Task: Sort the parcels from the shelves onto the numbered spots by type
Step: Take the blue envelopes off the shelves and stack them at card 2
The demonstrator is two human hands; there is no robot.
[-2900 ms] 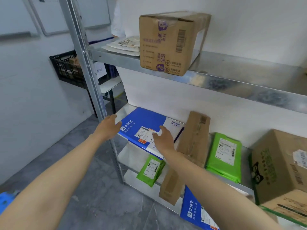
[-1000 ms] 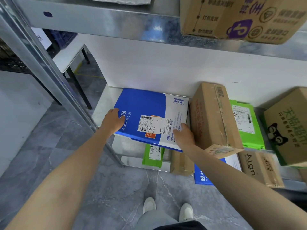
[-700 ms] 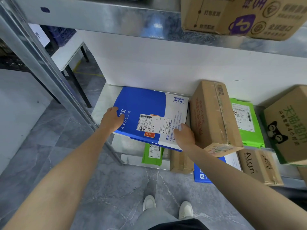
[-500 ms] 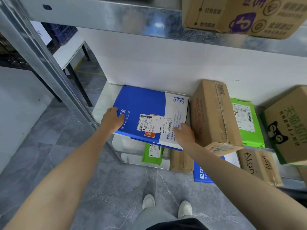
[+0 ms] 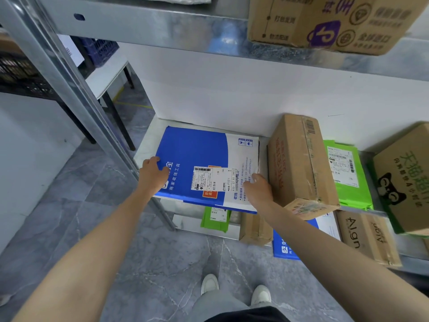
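Head view: barely any change. Left hand [image 5: 153,174] and right hand [image 5: 257,189] still clamp the blue parcel [image 5: 197,154] by its near corners, fingers curled; it stays on the shelf [image 5: 148,141], centre frame. Lift not begun.

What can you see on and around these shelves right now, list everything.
Flat parcel: one, blue and white, middle shelf, left.
Tall carton: one, brown, right of it.
Green mailer: one, green, middle shelf.
Cat-print carton: one, brown, middle shelf, far right.
Purple-print carton: one, brown, upper shelf.
Lower mailer: one, green, lower shelf.
Small carton: one, brown, lower shelf.
Second flat parcel: one, blue and white, lower shelf.
Lettered carton: one, brown, lower shelf.
Rack: one, grey metal.
Shoes: two, white, floor.
Left hand, right hand: two, gripping flat parcel's sides.
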